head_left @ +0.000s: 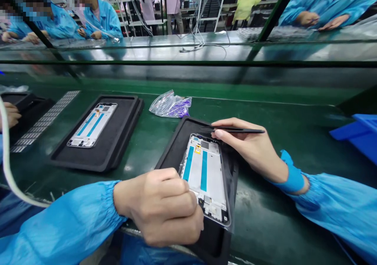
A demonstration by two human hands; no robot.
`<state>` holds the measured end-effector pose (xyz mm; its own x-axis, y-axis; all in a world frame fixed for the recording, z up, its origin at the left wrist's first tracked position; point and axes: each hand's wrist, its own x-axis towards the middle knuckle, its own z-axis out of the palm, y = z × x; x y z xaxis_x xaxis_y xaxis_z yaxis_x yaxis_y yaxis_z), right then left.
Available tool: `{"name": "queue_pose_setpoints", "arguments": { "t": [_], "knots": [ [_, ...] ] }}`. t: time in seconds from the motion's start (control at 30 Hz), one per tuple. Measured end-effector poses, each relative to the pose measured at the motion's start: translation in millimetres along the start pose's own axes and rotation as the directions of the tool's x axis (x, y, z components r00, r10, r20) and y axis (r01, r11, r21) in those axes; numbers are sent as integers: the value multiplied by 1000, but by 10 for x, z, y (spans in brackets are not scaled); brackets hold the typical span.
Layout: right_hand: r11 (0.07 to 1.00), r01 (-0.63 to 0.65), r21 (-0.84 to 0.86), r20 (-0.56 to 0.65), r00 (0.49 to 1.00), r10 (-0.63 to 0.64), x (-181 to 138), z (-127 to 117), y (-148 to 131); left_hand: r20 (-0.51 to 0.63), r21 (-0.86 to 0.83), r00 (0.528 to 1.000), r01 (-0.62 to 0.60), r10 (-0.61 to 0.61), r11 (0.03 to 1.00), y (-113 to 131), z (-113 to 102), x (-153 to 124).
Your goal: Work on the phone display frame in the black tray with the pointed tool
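A silver phone frame (216, 170) with two blue strips lies at a slant over a black foam tray (173, 149), clear film showing at its edges. My left hand (167, 208) is closed in a fist at the frame's lower left side. Its thumb and fingertips are hidden, so what they grip cannot be seen. In my right hand (250, 143) are black tweezers (244, 130), pinched between thumb and fingers. Their tip end points left, above the top edge of the frame. A small orange flex cable (197, 150) shows near the frame's upper end.
Another phone frame (92, 125) rests on stacked black trays (118, 139) at left. A clear plastic bag (171, 105) with purple contents lies behind my tray. Blue bins (357, 133) stand at right. A white hose (8, 170) curves along the left. Co-workers sit beyond the bench rail.
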<state>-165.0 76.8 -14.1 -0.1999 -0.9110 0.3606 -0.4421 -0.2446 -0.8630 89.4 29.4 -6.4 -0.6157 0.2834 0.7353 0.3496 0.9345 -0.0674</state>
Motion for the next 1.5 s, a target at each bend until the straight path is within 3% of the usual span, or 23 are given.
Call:
{"name": "queue_pose_setpoints", "arguments": {
  "t": [0.23,0.93,1.17,1.33,1.5],
  "knots": [
    [992,-84,94,123,990,72,59,11,43,53,-43,998,-22,24,999,-21,-2,18],
    [958,116,-263,128,988,-85,55,39,25,87,-106,996,14,-4,994,-20,-25,55],
    [960,111,-256,121,989,-82,67,51,23,50,-62,999,15,-12,998,-6,-25,49],
    [991,43,-128,125,992,-27,81,24,21,2,-26,997,74,-74,997,5,-38,43],
    [994,26,-105,118,993,-13,76,2,23,78,-71,997,29,-23,997,10,-37,41]
  ]
}}
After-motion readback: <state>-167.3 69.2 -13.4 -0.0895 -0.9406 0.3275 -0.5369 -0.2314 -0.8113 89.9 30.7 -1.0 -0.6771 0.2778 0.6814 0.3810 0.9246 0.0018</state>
